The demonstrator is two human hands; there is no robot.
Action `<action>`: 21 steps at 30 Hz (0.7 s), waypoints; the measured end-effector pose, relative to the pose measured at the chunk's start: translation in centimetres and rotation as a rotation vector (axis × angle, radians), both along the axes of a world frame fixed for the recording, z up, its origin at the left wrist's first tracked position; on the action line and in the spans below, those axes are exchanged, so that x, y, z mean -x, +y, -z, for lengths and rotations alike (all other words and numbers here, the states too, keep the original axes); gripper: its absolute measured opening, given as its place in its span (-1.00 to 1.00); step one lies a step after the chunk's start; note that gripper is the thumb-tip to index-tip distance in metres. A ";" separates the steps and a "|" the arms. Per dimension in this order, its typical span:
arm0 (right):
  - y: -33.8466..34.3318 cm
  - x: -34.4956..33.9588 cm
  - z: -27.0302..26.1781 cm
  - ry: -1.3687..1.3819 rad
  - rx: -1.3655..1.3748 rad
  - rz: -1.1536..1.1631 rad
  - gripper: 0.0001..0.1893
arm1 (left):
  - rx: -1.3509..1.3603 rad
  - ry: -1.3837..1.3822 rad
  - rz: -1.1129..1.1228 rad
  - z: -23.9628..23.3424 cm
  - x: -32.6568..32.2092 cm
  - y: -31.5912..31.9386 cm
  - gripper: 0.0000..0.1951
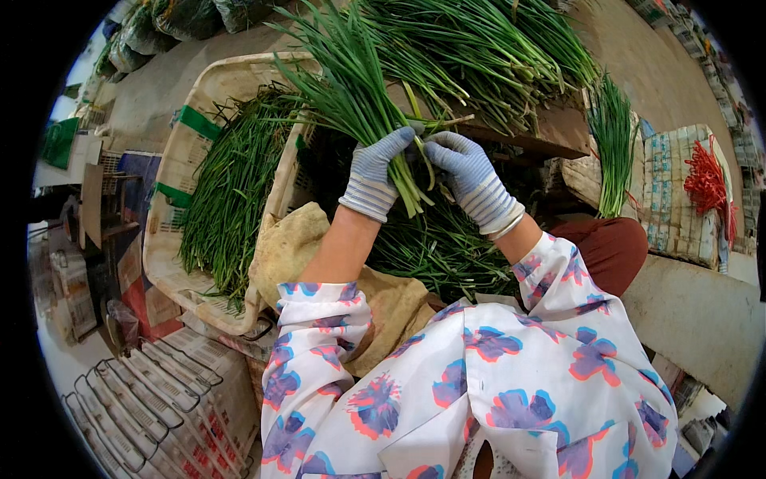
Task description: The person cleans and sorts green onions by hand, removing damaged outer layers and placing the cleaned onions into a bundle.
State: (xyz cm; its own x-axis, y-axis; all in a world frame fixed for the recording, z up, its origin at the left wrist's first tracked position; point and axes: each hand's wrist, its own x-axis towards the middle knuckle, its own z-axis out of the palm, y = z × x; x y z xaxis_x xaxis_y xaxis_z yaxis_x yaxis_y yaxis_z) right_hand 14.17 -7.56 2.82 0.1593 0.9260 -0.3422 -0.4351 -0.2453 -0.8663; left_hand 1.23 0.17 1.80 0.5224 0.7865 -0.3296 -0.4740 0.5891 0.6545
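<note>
My left hand (381,164), in a blue-and-white striped knit glove, grips a bunch of garlic chives (359,90) near the stalk ends. The leaves fan away from me and the pale cut ends point back towards my body. My right hand (464,164), gloved the same way, pinches a pale, yellowish stalk (427,164) at the right side of the bunch; its fingertips are partly hidden. Below both hands lies a heap of loose green leaves (443,245). Just beyond them, a large pile of chives (473,54) rests on a wooden board (553,129).
On the left stands a white plastic basket (157,239) of loose leaves. A separate chive bunch (611,149) lies at right, near red ties (706,179) on a pale stack (670,185). Crates with wire handles (137,401) stand lower left. Filled bags (185,18) line the back.
</note>
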 end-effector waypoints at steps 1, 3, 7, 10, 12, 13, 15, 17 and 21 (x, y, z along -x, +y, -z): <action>-0.3 0.0 -0.2 -0.051 -0.006 0.001 -0.77 | -0.001 -0.024 0.004 0.0 0.0 -0.2 -0.77; -1.0 -0.3 -0.1 0.042 -0.020 0.033 -0.77 | -0.015 -0.051 0.046 -0.2 -0.2 -0.5 -0.74; -1.8 -0.3 -1.0 0.354 0.002 -0.009 -0.76 | 0.011 -0.184 0.205 0.7 0.0 -0.5 -0.67; -1.5 -0.8 0.0 0.088 0.039 0.007 -0.74 | -0.026 -0.178 0.216 0.1 -0.6 -0.3 -0.64; -1.6 -0.4 -0.3 -0.486 0.071 -0.015 -0.73 | -0.095 -0.048 0.215 0.0 -0.7 -0.2 -0.69; -2.2 -0.1 -1.4 -0.708 0.001 -0.009 -0.71 | -0.128 0.048 0.198 0.2 -0.4 -0.1 -0.70; -3.0 0.4 -0.5 -0.345 -0.157 0.165 -0.72 | -0.069 0.047 0.198 0.8 -0.1 0.2 -0.73; -4.0 -0.6 -0.2 -0.067 -0.070 0.144 -0.75 | 0.114 -0.146 0.229 1.6 -0.1 1.0 -0.76; -6.2 -2.0 -0.4 0.304 -0.136 0.070 -0.78 | 0.213 -0.346 0.187 0.9 0.0 1.3 -0.81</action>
